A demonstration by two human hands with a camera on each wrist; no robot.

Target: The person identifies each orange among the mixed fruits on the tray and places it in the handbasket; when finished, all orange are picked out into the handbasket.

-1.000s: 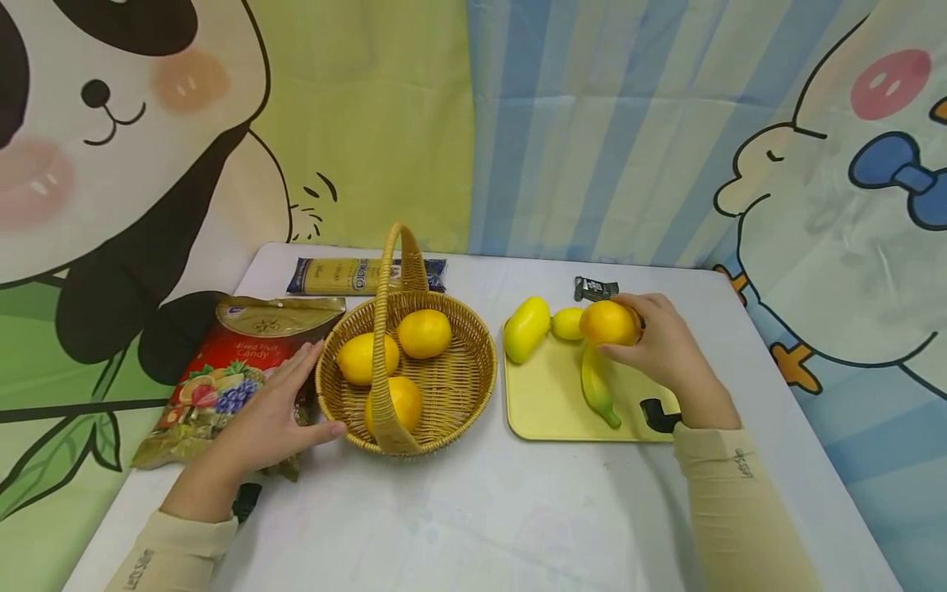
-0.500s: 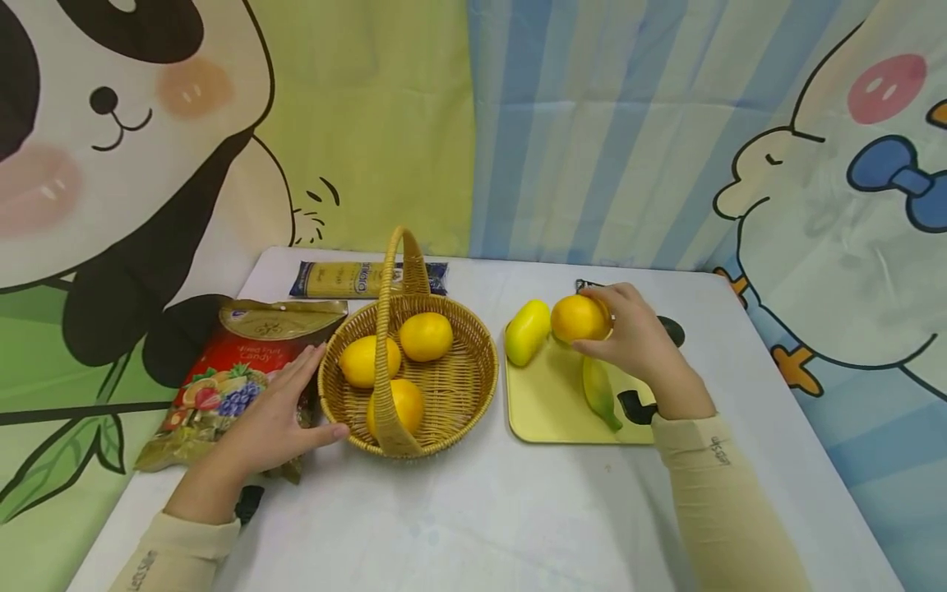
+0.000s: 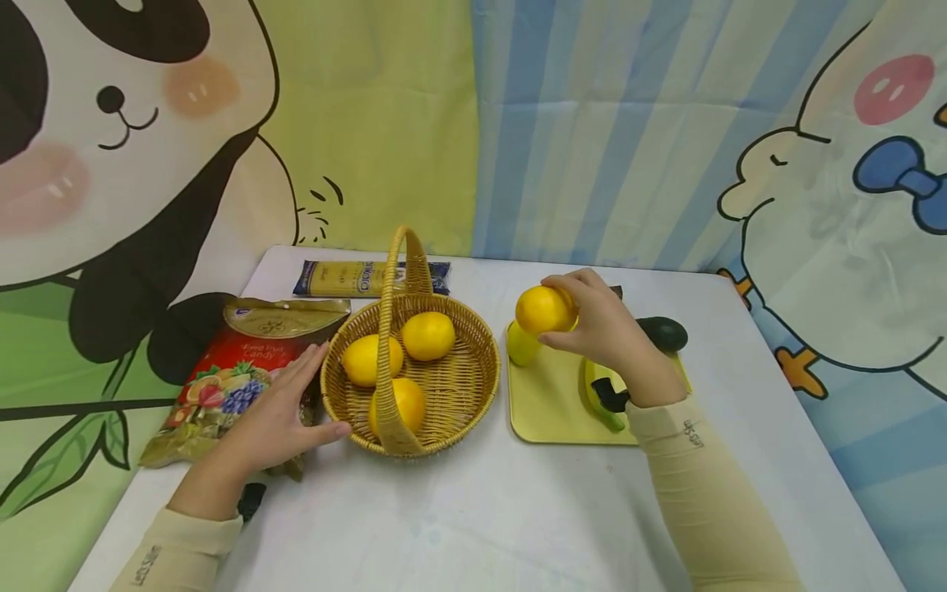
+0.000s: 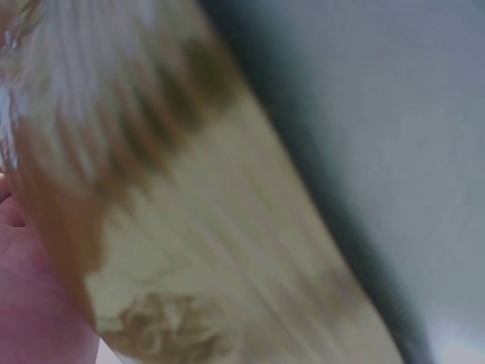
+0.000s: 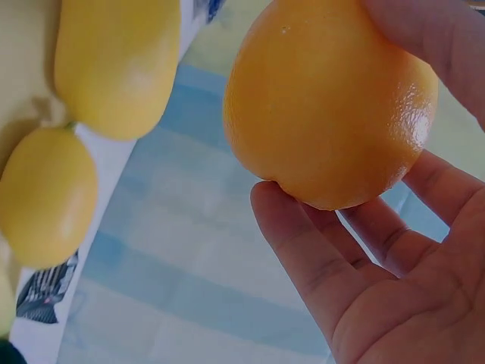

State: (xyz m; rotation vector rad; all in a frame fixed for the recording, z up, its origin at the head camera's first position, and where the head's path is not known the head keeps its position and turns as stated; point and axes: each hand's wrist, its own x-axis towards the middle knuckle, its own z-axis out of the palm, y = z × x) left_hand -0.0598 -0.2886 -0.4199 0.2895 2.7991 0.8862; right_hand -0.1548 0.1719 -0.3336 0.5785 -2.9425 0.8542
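My right hand [image 3: 564,314] grips a round orange-yellow fruit [image 3: 538,308] in the air over the left end of a yellow tray [image 3: 547,404]. In the right wrist view the fruit [image 5: 330,106] sits between thumb and fingers [image 5: 318,265]. A wicker basket [image 3: 484,374] with a tall handle holds three similar fruits [image 3: 427,335]. My left hand [image 3: 299,403] lies flat with straight fingers against the basket's left side, over a candy bag [image 3: 229,370]. The left wrist view is a blur of wicker [image 4: 227,227].
On the tray lie a yellow-green fruit [image 3: 521,347], partly hidden, and a banana [image 3: 601,403]. A dark avocado [image 3: 664,333] sits behind the tray. A pasta packet [image 3: 348,278] lies at the table's back edge. Cartoon curtains hang behind the white table [image 3: 473,510].
My right hand has lifted the orange-yellow fruit and carried it leftward across the tray toward the basket. The left hand has stayed by the basket.
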